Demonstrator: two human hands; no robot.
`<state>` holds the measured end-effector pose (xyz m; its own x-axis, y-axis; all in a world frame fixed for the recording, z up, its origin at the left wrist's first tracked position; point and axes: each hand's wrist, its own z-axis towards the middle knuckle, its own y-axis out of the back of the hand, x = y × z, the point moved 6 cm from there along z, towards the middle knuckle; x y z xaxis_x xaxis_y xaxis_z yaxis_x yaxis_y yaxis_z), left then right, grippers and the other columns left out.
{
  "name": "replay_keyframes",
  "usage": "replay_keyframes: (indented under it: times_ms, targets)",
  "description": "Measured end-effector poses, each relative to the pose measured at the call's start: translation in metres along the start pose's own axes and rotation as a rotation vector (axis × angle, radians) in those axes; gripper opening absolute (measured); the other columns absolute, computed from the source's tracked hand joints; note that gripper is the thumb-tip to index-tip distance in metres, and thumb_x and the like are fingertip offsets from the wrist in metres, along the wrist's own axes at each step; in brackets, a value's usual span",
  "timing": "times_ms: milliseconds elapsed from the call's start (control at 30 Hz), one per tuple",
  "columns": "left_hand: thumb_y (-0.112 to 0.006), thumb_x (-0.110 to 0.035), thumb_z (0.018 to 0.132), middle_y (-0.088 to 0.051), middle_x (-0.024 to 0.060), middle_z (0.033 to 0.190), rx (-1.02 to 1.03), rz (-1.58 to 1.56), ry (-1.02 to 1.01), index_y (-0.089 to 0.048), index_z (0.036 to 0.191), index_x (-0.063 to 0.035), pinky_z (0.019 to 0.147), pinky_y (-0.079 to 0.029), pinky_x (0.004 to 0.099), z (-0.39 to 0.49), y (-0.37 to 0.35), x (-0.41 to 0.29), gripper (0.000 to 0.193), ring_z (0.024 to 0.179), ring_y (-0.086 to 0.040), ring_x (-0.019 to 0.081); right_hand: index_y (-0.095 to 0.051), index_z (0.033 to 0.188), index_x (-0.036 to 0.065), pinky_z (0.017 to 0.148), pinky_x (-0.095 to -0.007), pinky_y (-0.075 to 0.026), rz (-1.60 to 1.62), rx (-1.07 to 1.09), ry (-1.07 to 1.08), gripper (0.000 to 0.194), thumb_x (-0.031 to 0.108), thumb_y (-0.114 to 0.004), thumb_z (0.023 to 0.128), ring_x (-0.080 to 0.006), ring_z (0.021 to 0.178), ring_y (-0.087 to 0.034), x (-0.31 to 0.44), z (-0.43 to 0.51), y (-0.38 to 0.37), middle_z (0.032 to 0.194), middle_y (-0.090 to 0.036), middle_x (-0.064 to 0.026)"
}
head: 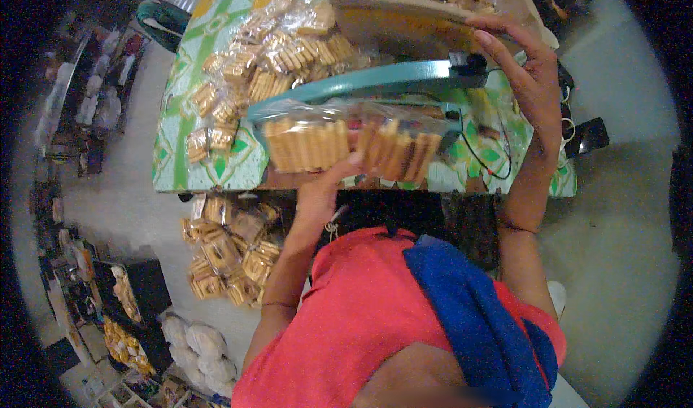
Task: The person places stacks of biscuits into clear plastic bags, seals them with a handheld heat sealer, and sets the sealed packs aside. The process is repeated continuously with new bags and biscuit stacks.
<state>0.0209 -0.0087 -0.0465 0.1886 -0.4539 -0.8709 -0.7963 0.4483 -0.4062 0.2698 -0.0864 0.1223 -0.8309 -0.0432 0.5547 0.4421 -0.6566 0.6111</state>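
My left hand (330, 178) grips a clear plastic bag of pale baked slices (306, 145) from below at the table's front edge. The slices stand in two side-by-side stacks, and the right part looks blurred. Behind the bag is a teal impulse sealer (373, 77), its long arm raised at a slant. The bag's loose plastic top lies by the sealer's base, partly hiding it. My right hand (522, 75) is raised with fingers apart, beside the sealer arm's black end. Its fingertips are at the rim of a cardboard box (400, 2); whether they touch is unclear.
Small sealed packs (292, 51) heap on the table's left side, over a green-and-white patterned cloth (219, 164). More packs (233, 256) pile below on the left. A black cord (498, 175) loops at the right. A dark phone-like object (590, 136) juts past the right edge.
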Motion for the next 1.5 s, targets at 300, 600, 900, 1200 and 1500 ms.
replay_keyframes:
  times_ms: [300,600,900,1200,1500]
  targets:
    - [-0.065,-0.019,0.078,-0.059,0.0078,0.094,-0.048,0.372,-0.269,-0.049,0.113,-0.0014,0.064,-0.050,0.0247,0.136,0.049,-0.120,0.042,0.078,-0.060,0.0148,-0.064,0.091,0.003,0.072,-0.0274,-0.046,-0.176,0.111,-0.117,0.025,0.025,-0.062,0.079,-0.0151,0.076,-0.060,-0.144,0.104,0.008,0.083,-0.065,-0.0073]
    - [-0.058,-0.018,0.084,-0.063,0.0172,0.093,-0.082,0.479,-0.369,-0.042,0.122,0.0042,0.061,-0.050,0.0235,0.105,0.084,-0.132,0.047,0.078,-0.064,0.0202,-0.042,0.123,0.007,0.091,-0.0438,-0.039,-0.682,0.199,-0.077,0.061,0.028,-0.067,0.071,-0.0364,0.108,-0.046,-0.296,0.193,-0.073,0.119,-0.048,-0.0187]
    - [-0.058,-0.014,0.084,-0.064,0.0131,0.090,-0.521,0.334,-0.281,-0.054,0.109,0.0019,0.063,-0.050,0.0257,0.017,0.124,-0.095,0.030,0.078,-0.063,0.0177,-0.041,0.118,0.008,0.089,-0.0559,-0.035,-0.936,0.358,-0.159,0.053,0.022,-0.065,0.073,-0.0375,0.113,-0.042,-0.336,0.188,-0.085,0.124,-0.043,-0.0198]
    - [-0.056,-0.013,0.084,-0.065,0.0120,0.088,-0.394,0.220,-0.423,-0.058,0.102,0.0007,0.065,-0.048,0.0241,-0.007,0.089,-0.095,0.023,0.078,-0.063,0.0161,-0.052,0.105,0.004,0.086,-0.0406,-0.036,0.133,-0.081,-0.130,0.033,0.028,-0.054,0.081,-0.0272,0.095,-0.048,-0.164,0.141,-0.050,0.104,-0.052,-0.0137]
    - [-0.058,-0.017,0.084,-0.065,0.0104,0.089,-0.289,0.066,-0.348,-0.058,0.102,-0.0012,0.065,-0.050,0.0252,-0.015,0.085,-0.060,0.023,0.076,-0.063,0.0155,-0.052,0.107,0.002,0.082,-0.0342,-0.040,-0.152,0.063,-0.085,0.042,0.033,-0.058,0.080,-0.0255,0.091,-0.051,-0.228,0.209,-0.058,0.100,-0.054,-0.0132]
